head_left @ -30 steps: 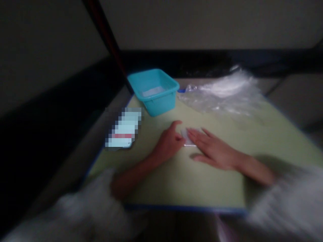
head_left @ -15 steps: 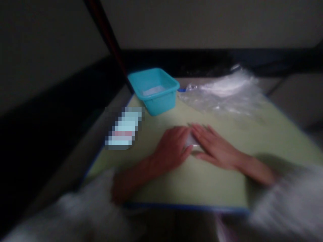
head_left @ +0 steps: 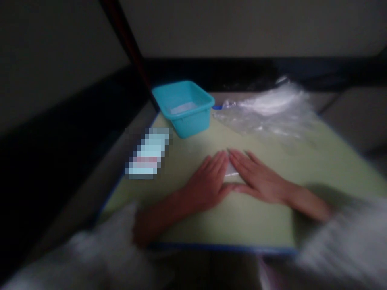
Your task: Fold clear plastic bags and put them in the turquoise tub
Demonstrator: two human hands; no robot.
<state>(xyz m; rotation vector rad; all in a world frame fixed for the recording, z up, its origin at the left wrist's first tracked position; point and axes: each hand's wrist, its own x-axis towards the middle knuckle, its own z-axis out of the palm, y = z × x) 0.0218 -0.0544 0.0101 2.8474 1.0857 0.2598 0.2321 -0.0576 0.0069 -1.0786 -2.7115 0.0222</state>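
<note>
A small, flat, clear-edged piece (head_left: 231, 170) lies on the table (head_left: 223, 229), between the two hands and partly under their fingers. The left hand (head_left: 207, 183) covers its left side and the right hand (head_left: 258, 177) its right. Both hands are spread flat, palms down, fingers straight, gripping nothing; the thumbs meet on its near side. Farther left lies a pixelated bright slab (head_left: 150, 151); beyond stands a turquoise basin (head_left: 194, 124), with crumpled clear plastic (head_left: 272, 106) at far right.
</note>
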